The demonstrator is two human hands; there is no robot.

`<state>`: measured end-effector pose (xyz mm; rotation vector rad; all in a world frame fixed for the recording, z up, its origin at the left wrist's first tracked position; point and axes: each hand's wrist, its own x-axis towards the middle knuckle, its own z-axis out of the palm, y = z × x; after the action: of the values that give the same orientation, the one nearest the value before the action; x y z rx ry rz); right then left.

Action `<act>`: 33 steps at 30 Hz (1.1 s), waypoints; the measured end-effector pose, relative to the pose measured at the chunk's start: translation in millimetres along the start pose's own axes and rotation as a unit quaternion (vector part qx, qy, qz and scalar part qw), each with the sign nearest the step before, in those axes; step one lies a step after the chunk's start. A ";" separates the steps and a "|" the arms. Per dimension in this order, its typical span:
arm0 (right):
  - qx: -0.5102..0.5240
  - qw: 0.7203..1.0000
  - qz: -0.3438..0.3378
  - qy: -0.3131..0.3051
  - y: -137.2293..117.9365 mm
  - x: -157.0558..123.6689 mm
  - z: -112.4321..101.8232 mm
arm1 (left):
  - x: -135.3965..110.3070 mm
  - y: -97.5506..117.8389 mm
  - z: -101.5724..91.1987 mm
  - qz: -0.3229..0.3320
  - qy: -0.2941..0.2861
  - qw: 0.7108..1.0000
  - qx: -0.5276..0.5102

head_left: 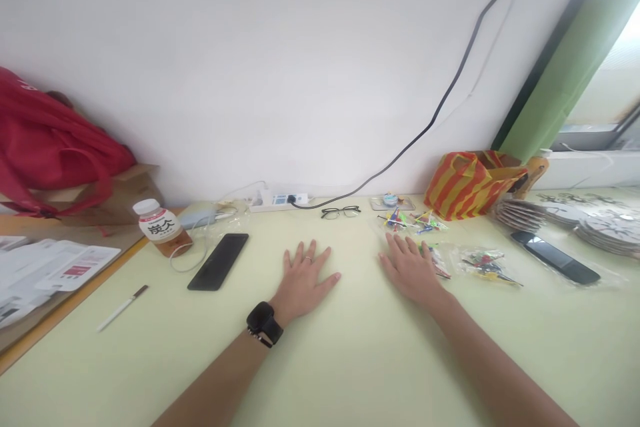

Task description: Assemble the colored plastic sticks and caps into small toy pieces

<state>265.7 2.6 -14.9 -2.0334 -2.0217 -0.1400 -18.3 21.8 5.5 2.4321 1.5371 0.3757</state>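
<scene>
My left hand (303, 280) lies flat on the pale green table (340, 360), fingers spread, holding nothing. A ring is on one finger and a black watch (265, 322) is on that wrist. To its left rests a black phone (219, 262). My right hand (411, 271) also lies palm down with its fingers stretched out and slightly apart. Beside its fingers is a clear bag of small colourful plastic pieces (440, 260), partly hidden by the hand. Another such bag (487, 265) lies further right, and loose-looking colourful pieces (395, 219) sit just beyond the fingertips.
Eyeglasses (341, 212) and a power strip (277, 201) lie near the wall. A drink bottle (163, 227), a pen (123, 307) and a red bag (55, 140) are at left. A striped bag (473, 183), stacked discs (613, 233) and another phone (555, 257) are at right.
</scene>
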 end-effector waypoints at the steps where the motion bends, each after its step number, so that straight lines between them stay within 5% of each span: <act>1: 0.023 1.000 -0.006 0.007 -9.0 -3.0 -3.1 | 0.0 0.1 -0.4 0.001 -0.001 1.000 -0.001; 8: 0.197 0.969 -0.131 0.076 -40.7 -9.1 -28.0 | -3.5 7.6 -7.9 0.091 -0.024 0.995 -0.043; 12: 0.113 0.988 0.000 0.104 -19.2 1.0 -28.4 | -6.0 12.9 -10.6 0.156 -0.042 0.986 -0.050; 16: 0.084 0.989 0.121 -0.027 -5.2 4.8 -28.5 | -6.2 17.8 -9.8 0.199 -0.011 0.974 -0.106; 19: 0.167 0.979 0.076 -0.089 -7.2 4.8 -29.7 | -5.1 22.1 -9.3 0.184 0.014 0.963 -0.198; 24: 0.306 0.950 -0.012 -0.058 -20.5 1.7 -33.5 | -1.3 22.9 -8.9 0.108 0.090 0.961 -0.239; 30: 0.195 0.979 0.013 -0.063 -29.5 -7.6 -36.2 | 0.3 23.0 -5.7 0.113 0.046 0.974 -0.193; 33: 0.216 0.971 -0.005 -0.103 -29.6 -8.7 -34.3 | -0.9 24.7 -4.8 0.078 0.038 0.983 -0.159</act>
<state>240.3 -15.0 19.4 -1.8162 -1.9617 0.4882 0.6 10.9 18.2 2.3098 1.2073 0.6939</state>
